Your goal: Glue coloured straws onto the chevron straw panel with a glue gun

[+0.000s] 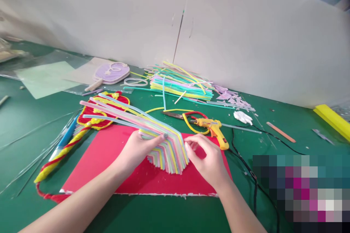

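Observation:
My left hand (146, 147) holds a flat piece made of pastel pipe cleaners (169, 149), its thumb pressed on top. The strips lie side by side in pink, yellow, blue and green, bent at an angle, with several long ends reaching to the upper left. At the bent right edge is my right hand (203, 153), thumb and forefinger nearly together against the outermost strip. Whether something small sits between those fingertips cannot be made out. Beneath both hands lies a red sheet (131, 182) on the green table.
A yellow glue gun (214, 129) with a black cable lies right of the sheet, beside red-handled scissors (175, 115). Behind are a pipe cleaner pile (182, 87) and a purple fan (112, 72). A red and yellow fan (71, 147) lies left.

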`<action>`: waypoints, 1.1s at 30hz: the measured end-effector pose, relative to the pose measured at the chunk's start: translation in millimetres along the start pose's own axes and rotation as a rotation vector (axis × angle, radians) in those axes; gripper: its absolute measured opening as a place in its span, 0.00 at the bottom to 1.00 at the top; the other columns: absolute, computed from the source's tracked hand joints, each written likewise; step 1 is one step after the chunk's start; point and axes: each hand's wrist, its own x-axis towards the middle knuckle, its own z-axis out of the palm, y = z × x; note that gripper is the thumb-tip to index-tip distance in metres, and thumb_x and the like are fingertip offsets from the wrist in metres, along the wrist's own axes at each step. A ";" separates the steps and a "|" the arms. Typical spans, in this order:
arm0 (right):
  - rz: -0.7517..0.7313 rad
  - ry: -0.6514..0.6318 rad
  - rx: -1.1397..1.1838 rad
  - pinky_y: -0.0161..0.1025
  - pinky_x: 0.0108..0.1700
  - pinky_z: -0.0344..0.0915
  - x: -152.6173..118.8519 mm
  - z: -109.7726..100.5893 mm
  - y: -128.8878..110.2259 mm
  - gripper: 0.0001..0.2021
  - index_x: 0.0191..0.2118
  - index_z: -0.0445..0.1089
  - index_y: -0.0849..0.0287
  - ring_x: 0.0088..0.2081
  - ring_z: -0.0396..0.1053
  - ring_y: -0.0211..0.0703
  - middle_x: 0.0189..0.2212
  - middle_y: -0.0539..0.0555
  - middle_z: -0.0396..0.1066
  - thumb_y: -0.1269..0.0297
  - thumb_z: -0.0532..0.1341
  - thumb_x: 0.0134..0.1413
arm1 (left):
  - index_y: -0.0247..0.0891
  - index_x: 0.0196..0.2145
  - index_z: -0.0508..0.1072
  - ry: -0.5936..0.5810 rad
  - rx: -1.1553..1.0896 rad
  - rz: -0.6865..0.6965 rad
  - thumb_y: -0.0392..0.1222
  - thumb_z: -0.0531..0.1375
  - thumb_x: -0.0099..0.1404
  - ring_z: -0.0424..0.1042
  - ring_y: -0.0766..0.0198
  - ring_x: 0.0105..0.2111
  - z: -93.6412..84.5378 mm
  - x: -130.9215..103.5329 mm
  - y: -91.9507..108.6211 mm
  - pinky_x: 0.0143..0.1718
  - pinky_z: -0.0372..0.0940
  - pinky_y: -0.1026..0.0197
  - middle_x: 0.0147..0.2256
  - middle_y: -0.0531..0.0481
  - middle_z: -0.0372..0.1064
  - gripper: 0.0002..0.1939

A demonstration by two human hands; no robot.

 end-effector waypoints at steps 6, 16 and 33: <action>-0.068 0.016 -0.075 0.37 0.41 0.69 -0.5 3.7 3.3 0.04 0.38 0.69 0.57 0.37 0.70 0.40 0.33 0.52 0.72 0.69 0.58 0.57 | 0.36 0.34 0.77 -0.012 0.006 -0.006 0.51 0.68 0.50 0.77 0.52 0.38 -0.4 -1.0 -0.4 0.37 0.71 0.57 0.35 0.46 0.79 0.17; -0.166 0.054 -0.253 0.42 0.38 0.68 1.0 9.3 1.7 0.05 0.34 0.69 0.57 0.34 0.69 0.43 0.28 0.53 0.72 0.71 0.56 0.57 | 0.37 0.31 0.78 -0.004 -0.005 -0.004 0.51 0.69 0.49 0.77 0.50 0.36 2.6 -5.3 3.2 0.35 0.71 0.57 0.33 0.46 0.79 0.16; -0.012 0.029 -0.055 0.38 0.41 0.69 0.7 0.1 2.6 0.03 0.36 0.70 0.55 0.37 0.71 0.41 0.33 0.52 0.73 0.66 0.58 0.57 | 0.35 0.36 0.77 0.033 -0.165 -0.089 0.49 0.70 0.49 0.78 0.53 0.37 0.1 -2.6 6.0 0.35 0.71 0.60 0.37 0.44 0.79 0.20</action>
